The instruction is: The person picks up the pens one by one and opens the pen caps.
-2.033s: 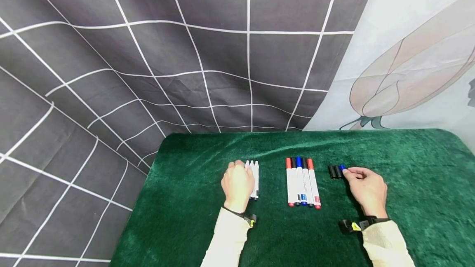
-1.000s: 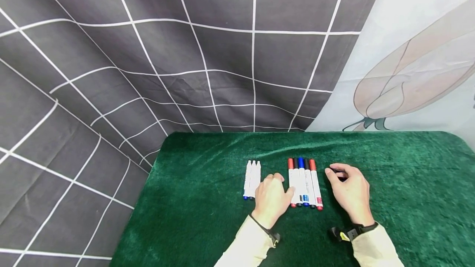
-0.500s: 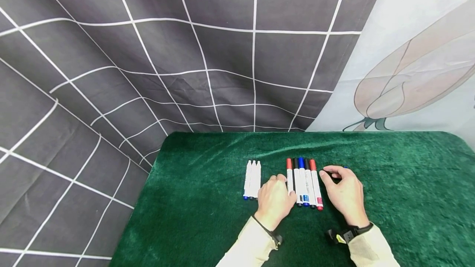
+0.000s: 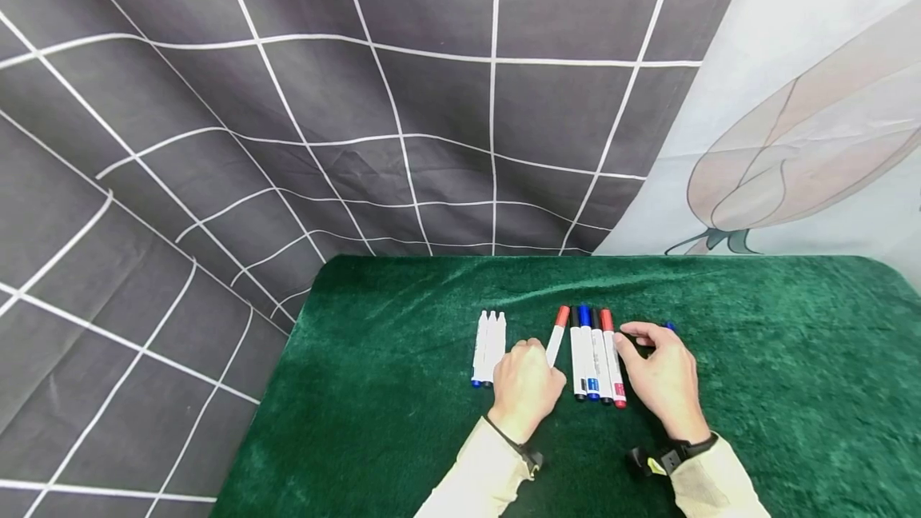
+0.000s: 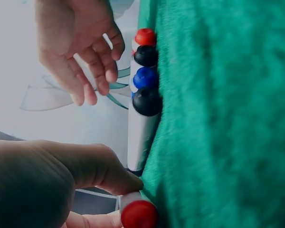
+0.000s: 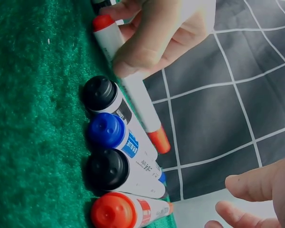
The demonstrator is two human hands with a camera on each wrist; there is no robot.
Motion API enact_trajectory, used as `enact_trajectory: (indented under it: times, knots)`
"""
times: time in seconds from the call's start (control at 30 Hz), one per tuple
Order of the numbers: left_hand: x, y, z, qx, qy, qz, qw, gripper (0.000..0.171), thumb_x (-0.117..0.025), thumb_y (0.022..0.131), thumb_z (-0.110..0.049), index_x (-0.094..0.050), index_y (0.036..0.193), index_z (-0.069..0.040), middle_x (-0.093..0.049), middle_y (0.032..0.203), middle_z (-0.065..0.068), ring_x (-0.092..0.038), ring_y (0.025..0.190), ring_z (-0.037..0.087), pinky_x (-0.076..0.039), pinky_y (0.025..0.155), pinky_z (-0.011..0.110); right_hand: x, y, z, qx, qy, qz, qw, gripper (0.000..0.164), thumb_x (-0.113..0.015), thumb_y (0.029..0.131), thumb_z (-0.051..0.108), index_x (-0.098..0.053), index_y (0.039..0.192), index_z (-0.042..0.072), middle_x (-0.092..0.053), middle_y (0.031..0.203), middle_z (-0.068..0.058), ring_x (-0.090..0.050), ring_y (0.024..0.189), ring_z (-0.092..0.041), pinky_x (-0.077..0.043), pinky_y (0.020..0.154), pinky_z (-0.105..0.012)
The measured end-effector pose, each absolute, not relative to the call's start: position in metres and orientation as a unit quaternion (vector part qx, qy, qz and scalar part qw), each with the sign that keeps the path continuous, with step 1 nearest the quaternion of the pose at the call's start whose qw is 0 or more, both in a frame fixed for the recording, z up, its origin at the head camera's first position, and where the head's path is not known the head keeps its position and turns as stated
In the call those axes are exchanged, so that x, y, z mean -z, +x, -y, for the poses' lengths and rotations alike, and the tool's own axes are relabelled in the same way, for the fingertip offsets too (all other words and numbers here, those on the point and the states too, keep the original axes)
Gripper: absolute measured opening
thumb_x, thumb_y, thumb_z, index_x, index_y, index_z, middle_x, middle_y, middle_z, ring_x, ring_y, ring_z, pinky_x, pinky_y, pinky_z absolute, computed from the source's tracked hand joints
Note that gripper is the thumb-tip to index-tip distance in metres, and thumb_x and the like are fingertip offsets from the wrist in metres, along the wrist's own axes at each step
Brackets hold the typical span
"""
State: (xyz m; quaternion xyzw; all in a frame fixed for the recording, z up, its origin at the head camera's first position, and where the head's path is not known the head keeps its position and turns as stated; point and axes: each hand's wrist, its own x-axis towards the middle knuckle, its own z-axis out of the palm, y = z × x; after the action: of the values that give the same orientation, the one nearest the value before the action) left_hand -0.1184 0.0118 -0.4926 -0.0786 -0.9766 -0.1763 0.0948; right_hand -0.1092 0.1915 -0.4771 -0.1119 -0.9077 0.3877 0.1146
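My left hand (image 4: 528, 390) pinches a red-capped whiteboard marker (image 4: 557, 340) between thumb and fingers. In the right wrist view this marker (image 6: 137, 97) is slightly apart from the row and tilted. Beside it lies a row of capped markers, with a black marker (image 4: 578, 362), a blue marker (image 4: 588, 350), another black one and a red marker (image 4: 613, 366) at the right end. My right hand (image 4: 663, 382) hovers just right of that row, fingers parted and holding nothing. Behind its fingers shows a blue cap (image 4: 671, 327); the black caps near it are hidden.
Several uncapped white markers (image 4: 489, 346) lie side by side left of my left hand. Everything rests on a green velvet cloth (image 4: 374, 390). A dark grid-patterned curtain (image 4: 432, 102) hangs behind the table and along its left.
My left hand has gone from the uncapped markers to the row, taken the leftmost red marker and drawn it left, tilting it. My right hand let go of the blue cap and moved left.
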Motion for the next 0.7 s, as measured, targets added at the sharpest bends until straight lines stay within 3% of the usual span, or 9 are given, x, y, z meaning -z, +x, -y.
enact_trajectory:
  times: [0.17, 0.3, 0.43, 0.57, 0.7]
  knots:
    - [0.486, -0.119, -0.005, 0.189, -0.090, 0.971, 0.113, 0.016, -0.078, 0.075, -0.018, -0.063, 0.076, -0.011, -0.054, 0.065, 0.000, -0.056, 0.056, 0.018, -0.037, 0.047, 0.029, 0.477, -0.109, -0.192, -0.391, -0.096, 0.906, 0.128, 0.028, -0.066, 0.096, 0.021, -0.069, 0.117, 0.002, -0.066, 0.110, -0.021, -0.059, 0.100, -0.033, -0.043, 0.079, -0.044]
    - [0.479, -0.119, 0.001, 0.203, -0.105, 0.964, 0.137, 0.016, -0.080, 0.072, -0.020, -0.071, 0.084, -0.016, -0.059, 0.070, -0.002, -0.061, 0.064, 0.019, -0.041, 0.051, 0.029, 0.475, -0.110, -0.192, -0.404, -0.081, 0.900, 0.142, 0.033, -0.067, 0.096, 0.024, -0.066, 0.120, 0.001, -0.070, 0.108, -0.018, -0.064, 0.096, -0.029, -0.043, 0.076, -0.026]
    - [0.474, -0.120, 0.007, 0.209, -0.118, 0.961, 0.140, 0.017, -0.082, 0.070, -0.020, -0.074, 0.086, -0.019, -0.061, 0.073, -0.003, -0.062, 0.069, 0.018, -0.044, 0.055, 0.029, 0.474, -0.110, -0.193, -0.429, -0.064, 0.894, 0.114, 0.044, -0.064, 0.098, 0.029, -0.059, 0.131, 0.001, -0.072, 0.108, -0.017, -0.065, 0.089, -0.019, -0.041, 0.070, -0.014]
    - [0.469, -0.120, 0.010, 0.211, -0.127, 0.960, 0.137, 0.018, -0.083, 0.070, -0.018, -0.075, 0.086, -0.020, -0.062, 0.075, -0.003, -0.062, 0.071, 0.018, -0.045, 0.057, 0.029, 0.472, -0.110, -0.194, -0.466, -0.033, 0.882, 0.057, 0.053, -0.059, 0.101, 0.032, -0.048, 0.144, 0.003, -0.072, 0.111, -0.018, -0.066, 0.086, -0.008, -0.046, 0.071, -0.019]
    - [0.466, -0.120, 0.013, 0.203, -0.133, 0.960, 0.140, 0.018, -0.083, 0.070, -0.017, -0.075, 0.086, -0.020, -0.064, 0.078, -0.003, -0.062, 0.074, 0.019, -0.046, 0.059, 0.030, 0.469, -0.110, -0.192, -0.494, -0.005, 0.869, 0.020, 0.049, -0.059, 0.102, 0.032, -0.051, 0.142, 0.005, -0.073, 0.103, -0.014, -0.068, 0.081, -0.009, -0.047, 0.068, -0.024]
